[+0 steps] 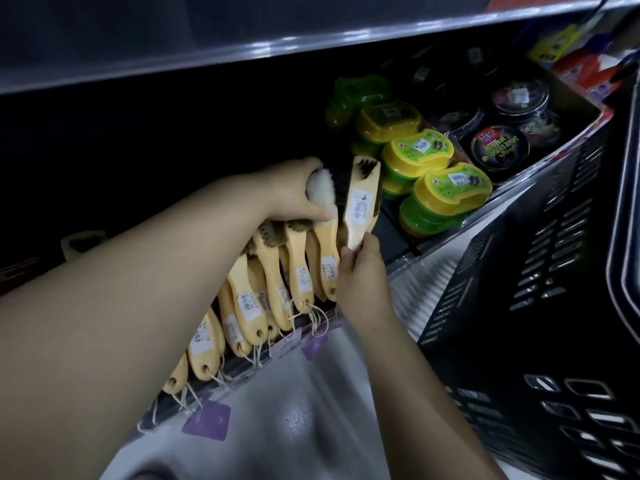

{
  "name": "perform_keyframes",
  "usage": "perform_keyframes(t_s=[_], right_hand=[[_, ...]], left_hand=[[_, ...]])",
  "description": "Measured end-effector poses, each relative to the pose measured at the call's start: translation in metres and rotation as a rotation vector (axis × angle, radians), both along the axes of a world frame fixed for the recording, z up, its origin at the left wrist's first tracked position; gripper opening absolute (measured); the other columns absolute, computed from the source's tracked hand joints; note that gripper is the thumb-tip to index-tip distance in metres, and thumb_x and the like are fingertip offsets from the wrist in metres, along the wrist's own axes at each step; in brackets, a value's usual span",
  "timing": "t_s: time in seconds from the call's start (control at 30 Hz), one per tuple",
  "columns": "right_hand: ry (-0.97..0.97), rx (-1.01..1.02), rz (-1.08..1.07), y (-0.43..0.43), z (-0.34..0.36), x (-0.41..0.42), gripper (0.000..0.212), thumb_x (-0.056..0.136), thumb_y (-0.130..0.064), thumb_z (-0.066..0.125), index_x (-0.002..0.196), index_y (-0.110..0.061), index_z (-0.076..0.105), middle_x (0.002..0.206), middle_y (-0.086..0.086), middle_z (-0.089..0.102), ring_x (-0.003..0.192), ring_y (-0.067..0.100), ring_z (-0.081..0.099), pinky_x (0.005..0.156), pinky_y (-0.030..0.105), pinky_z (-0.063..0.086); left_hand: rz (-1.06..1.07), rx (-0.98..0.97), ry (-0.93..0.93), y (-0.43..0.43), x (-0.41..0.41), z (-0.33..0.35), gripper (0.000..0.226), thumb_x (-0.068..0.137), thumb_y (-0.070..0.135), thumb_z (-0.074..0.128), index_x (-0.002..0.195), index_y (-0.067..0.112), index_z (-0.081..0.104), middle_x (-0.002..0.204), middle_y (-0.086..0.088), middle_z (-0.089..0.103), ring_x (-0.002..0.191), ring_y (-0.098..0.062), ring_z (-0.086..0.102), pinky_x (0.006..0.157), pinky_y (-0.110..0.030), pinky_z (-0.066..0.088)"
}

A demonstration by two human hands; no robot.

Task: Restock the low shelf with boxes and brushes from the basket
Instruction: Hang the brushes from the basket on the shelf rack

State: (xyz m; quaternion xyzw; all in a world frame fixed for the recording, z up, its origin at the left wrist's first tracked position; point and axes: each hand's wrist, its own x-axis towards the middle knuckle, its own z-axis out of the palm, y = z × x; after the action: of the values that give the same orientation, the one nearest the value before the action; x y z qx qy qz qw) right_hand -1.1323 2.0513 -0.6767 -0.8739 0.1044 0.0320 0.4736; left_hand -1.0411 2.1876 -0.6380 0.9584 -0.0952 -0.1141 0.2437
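A row of wooden-handled brushes [242, 299] lies side by side on the low shelf [429, 251], handles toward me with strings and tags hanging off the edge. My left hand [294, 192] reaches over them and grips the white bristle head of the rightmost shelved brush [327, 247]. My right hand [363, 275] holds another brush [362, 202] by its handle end, upright and tilted, just right of that row. Yellow-and-green boxes [450, 188] are stacked further right on the shelf. The black basket [540, 306] stands at the right.
Round black tins [500, 148] sit in a cardboard tray behind the yellow boxes. An upper shelf edge [242, 46] overhangs the dark recess. Purple price tags [207, 419] hang along the shelf front. Pale glossy floor lies below.
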Motion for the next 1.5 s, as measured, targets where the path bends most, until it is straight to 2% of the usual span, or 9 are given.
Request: perform_keyframes(t_s=[0.13, 0.33, 0.57, 0.73, 0.83, 1.03, 1.13, 1.33, 1.5], right_hand=[[-0.014, -0.026, -0.026, -0.001, 0.001, 0.000, 0.022, 0.098, -0.015, 0.041, 0.118, -0.008, 0.047, 0.109, 0.008, 0.059, 0.094, 0.018, 0.057, 0.068, 0.023, 0.039], [-0.014, -0.122, 0.029, 0.000, 0.003, 0.006, 0.016, 0.096, -0.016, 0.047, 0.107, -0.009, 0.056, 0.103, 0.007, 0.063, 0.089, 0.017, 0.057, 0.068, 0.023, 0.039], [0.008, -0.177, 0.045, -0.003, 0.005, 0.010, 0.013, 0.096, -0.019, 0.049, 0.102, -0.009, 0.056, 0.098, 0.007, 0.062, 0.088, 0.020, 0.058, 0.067, 0.024, 0.036], [-0.058, -0.285, 0.087, -0.002, 0.002, 0.009, 0.032, 0.096, -0.018, 0.048, 0.127, -0.011, 0.051, 0.113, 0.007, 0.045, 0.094, 0.020, 0.052, 0.078, 0.019, 0.035], [-0.096, -0.265, 0.149, 0.000, 0.001, 0.008, 0.035, 0.097, -0.015, 0.045, 0.132, -0.012, 0.049, 0.109, 0.004, 0.043, 0.090, 0.015, 0.048, 0.069, 0.010, 0.027], [-0.019, -0.165, 0.071, -0.004, -0.002, 0.013, 0.029, 0.100, -0.018, 0.035, 0.113, -0.004, 0.058, 0.106, 0.017, 0.059, 0.091, 0.027, 0.056, 0.076, 0.030, 0.043], [-0.056, -0.121, 0.072, -0.004, 0.001, 0.009, 0.032, 0.098, -0.015, 0.038, 0.125, -0.011, 0.055, 0.111, 0.013, 0.061, 0.103, 0.025, 0.055, 0.089, 0.034, 0.046], [-0.055, -0.196, 0.076, -0.003, 0.000, 0.010, 0.035, 0.097, -0.022, 0.046, 0.130, -0.015, 0.052, 0.118, 0.010, 0.044, 0.101, 0.027, 0.054, 0.086, 0.022, 0.037], [-0.070, -0.109, 0.047, -0.007, 0.003, 0.008, 0.040, 0.093, -0.021, 0.055, 0.131, -0.013, 0.049, 0.120, 0.011, 0.049, 0.106, 0.025, 0.053, 0.094, 0.036, 0.045]], left_hand=[[0.058, 0.010, -0.004, 0.009, -0.003, -0.013, 0.076, 0.066, 0.049, 0.076, 0.128, 0.022, 0.041, 0.125, -0.004, 0.051, 0.105, -0.020, 0.051, 0.084, -0.035, 0.045], [0.016, -0.002, 0.013, 0.002, -0.002, -0.008, 0.109, 0.064, 0.056, 0.076, 0.149, 0.026, 0.015, 0.152, -0.002, 0.030, 0.137, -0.025, 0.031, 0.107, -0.039, 0.034], [0.110, 0.039, 0.008, -0.004, 0.001, -0.004, 0.086, 0.070, 0.049, 0.075, 0.140, 0.017, 0.036, 0.135, -0.009, 0.043, 0.116, -0.026, 0.046, 0.081, -0.030, 0.035], [0.121, 0.022, -0.021, 0.002, 0.003, -0.002, 0.087, 0.072, 0.044, 0.075, 0.143, 0.016, 0.035, 0.139, -0.010, 0.042, 0.122, -0.028, 0.044, 0.083, -0.029, 0.032], [0.103, 0.046, -0.019, 0.001, 0.000, -0.003, 0.081, 0.076, 0.042, 0.073, 0.142, 0.014, 0.036, 0.138, -0.012, 0.043, 0.121, -0.029, 0.044, 0.086, -0.030, 0.034], [0.101, 0.186, -0.033, -0.002, -0.005, -0.001, 0.074, 0.081, 0.046, 0.066, 0.143, 0.022, 0.034, 0.146, -0.011, 0.033, 0.133, -0.031, 0.031, 0.102, -0.039, 0.033], [0.094, 0.253, -0.054, -0.003, -0.007, 0.002, 0.072, 0.083, 0.049, 0.062, 0.143, 0.022, 0.033, 0.148, -0.009, 0.031, 0.136, -0.031, 0.025, 0.105, -0.041, 0.031], [0.085, 0.267, -0.188, 0.000, -0.022, 0.005, 0.069, 0.085, 0.050, 0.057, 0.143, 0.021, 0.033, 0.147, -0.007, 0.034, 0.135, -0.029, 0.028, 0.105, -0.041, 0.028], [0.106, 0.219, -0.257, 0.020, -0.041, 0.005, 0.072, 0.083, 0.048, 0.061, 0.143, 0.022, 0.031, 0.147, -0.006, 0.035, 0.134, -0.029, 0.029, 0.105, -0.040, 0.029]])
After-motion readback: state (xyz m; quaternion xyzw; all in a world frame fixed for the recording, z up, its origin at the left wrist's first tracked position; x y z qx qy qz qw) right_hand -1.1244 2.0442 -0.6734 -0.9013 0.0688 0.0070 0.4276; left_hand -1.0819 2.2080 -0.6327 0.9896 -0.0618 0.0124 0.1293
